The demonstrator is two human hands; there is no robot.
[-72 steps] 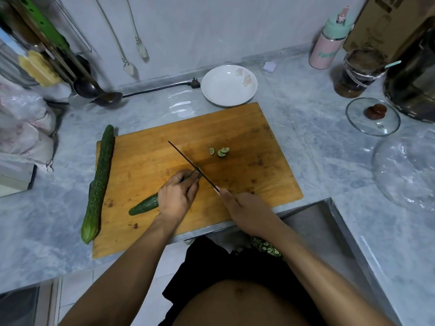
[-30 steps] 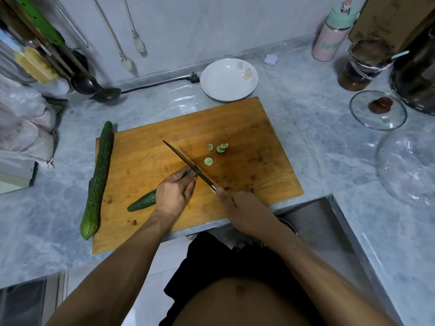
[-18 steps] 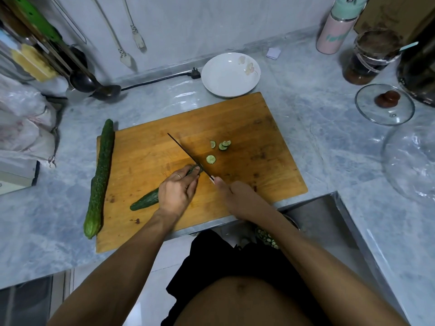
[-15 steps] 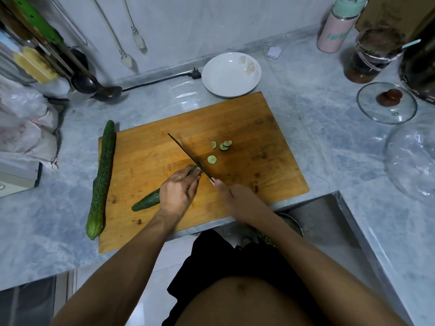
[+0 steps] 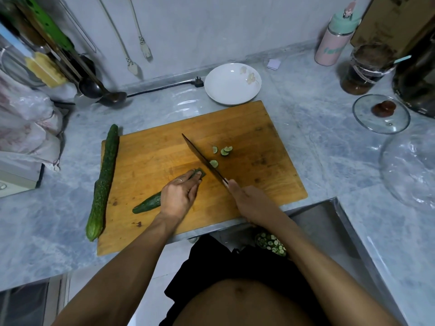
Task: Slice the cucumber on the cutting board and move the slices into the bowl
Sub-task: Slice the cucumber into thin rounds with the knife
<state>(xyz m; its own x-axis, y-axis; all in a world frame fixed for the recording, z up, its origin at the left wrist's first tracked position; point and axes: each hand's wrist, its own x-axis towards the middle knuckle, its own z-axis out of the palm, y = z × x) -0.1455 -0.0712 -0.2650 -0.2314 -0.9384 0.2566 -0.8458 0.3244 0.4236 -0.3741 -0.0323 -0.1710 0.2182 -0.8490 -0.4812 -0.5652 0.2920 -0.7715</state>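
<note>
Wooden cutting board (image 5: pixel 247 135) is laid across a grey marble bench (image 5: pixel 329 147), its near edge reaching the bench's front edge. A partly cut cucumber (image 5: pixel 150 203) is pinned to the board near that front edge by the left hand (image 5: pixel 180 196), whose fingers are curled over it so that only the tapered end and the cut end are shown. A knife (image 5: pixel 202 160) is gripped by the right hand (image 5: pixel 249 201) around its handle, the dark blade angled away just beside the cut end. Four slices (image 5: pixel 222 152) are scattered on the board beyond the blade. A second, whole cucumber (image 5: pixel 103 182) is stretched along the board's left edge, partly on the bench. A white bowl (image 5: pixel 233 83) is set just past the board's far edge.
</note>
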